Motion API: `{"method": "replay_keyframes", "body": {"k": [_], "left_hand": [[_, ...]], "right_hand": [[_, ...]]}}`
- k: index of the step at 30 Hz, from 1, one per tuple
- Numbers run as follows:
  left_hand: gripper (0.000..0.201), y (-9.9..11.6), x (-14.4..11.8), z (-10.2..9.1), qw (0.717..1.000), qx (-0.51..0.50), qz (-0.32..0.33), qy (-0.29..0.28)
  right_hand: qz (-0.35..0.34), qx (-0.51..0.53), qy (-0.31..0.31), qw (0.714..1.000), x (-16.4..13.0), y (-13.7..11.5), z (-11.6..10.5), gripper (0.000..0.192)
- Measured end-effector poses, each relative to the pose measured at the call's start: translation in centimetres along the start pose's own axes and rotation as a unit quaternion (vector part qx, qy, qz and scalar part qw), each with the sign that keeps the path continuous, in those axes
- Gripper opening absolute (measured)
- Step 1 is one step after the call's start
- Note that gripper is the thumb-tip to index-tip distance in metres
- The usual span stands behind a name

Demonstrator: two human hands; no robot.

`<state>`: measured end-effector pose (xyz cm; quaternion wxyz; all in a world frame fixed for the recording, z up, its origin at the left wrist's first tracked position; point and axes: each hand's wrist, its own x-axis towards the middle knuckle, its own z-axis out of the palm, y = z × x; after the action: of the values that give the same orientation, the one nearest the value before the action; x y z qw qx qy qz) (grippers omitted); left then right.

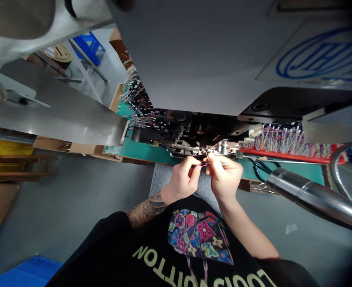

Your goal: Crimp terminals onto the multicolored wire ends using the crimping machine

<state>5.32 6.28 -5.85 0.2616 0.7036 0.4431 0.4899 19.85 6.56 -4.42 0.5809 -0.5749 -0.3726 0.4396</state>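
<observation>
Thin coloured wires (205, 164) stretch between my two hands, close in front of the crimping machine's metal working parts (200, 149). My left hand (183, 178) is closed in a pinch on them, thumb against forefinger. On the other side, my right hand (225, 175) pinches the same wires, its fingertips almost at the machine's small metal parts. Whether the fingertips touch the machine I cannot tell. The wire ends are too small to make out.
A grey machine housing (194, 56) overhangs the green bench (146, 150). Many wire bundles (137, 95) lie at the left. More wires fill a red tray (295, 156) at the right. A metal tube (310, 193) juts in from the right, and a wooden stool (17, 165) stands left.
</observation>
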Motion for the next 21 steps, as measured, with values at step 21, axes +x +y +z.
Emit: {"method": "replay_keyframes", "body": {"k": [21], "left_hand": [[0.031, 0.5, 1.4, -2.8, 0.943, -0.265, -0.181, -0.087]], "right_hand": [[-0.149, -0.079, -0.128, 0.977, -0.6, -2.1, -1.4, 0.040]]}}
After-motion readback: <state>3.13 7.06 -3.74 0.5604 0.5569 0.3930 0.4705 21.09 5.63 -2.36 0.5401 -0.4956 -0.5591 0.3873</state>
